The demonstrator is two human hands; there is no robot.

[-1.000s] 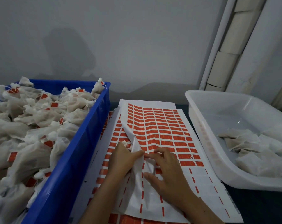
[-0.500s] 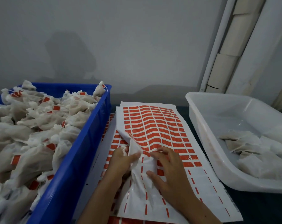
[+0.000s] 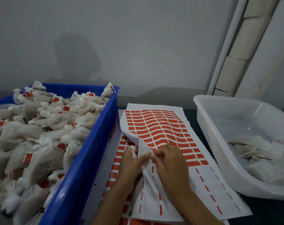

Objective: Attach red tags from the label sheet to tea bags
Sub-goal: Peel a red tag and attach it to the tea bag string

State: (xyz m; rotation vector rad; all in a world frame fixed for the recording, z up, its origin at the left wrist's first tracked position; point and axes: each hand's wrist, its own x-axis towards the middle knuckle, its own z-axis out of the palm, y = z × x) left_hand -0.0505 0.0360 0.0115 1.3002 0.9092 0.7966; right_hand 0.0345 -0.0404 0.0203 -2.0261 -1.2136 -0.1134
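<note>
A white label sheet (image 3: 164, 127) with rows of red tags lies between two bins, on top of more sheets. Its near left part is lifted and creased. My left hand (image 3: 131, 161) holds a small white tea bag (image 3: 133, 151) in its curled fingers, and its thumb presses the sheet's raised fold. My right hand (image 3: 168, 161) lies on the sheet with fingertips bent, pinching at the fold beside the left thumb. The near part of the sheet carries only thin red strips.
A blue crate (image 3: 92, 153) on the left is heaped with white tea bags (image 3: 40, 130), many bearing red tags. A clear plastic tub (image 3: 219, 143) on the right holds several plain tea bags (image 3: 258, 156). A grey wall and a white pipe (image 3: 225, 46) stand behind.
The sheet's left edge has risen and buckled more. Both hands have drawn closer together at the fold, and the right hand's fingers have curled from flat to pinching.
</note>
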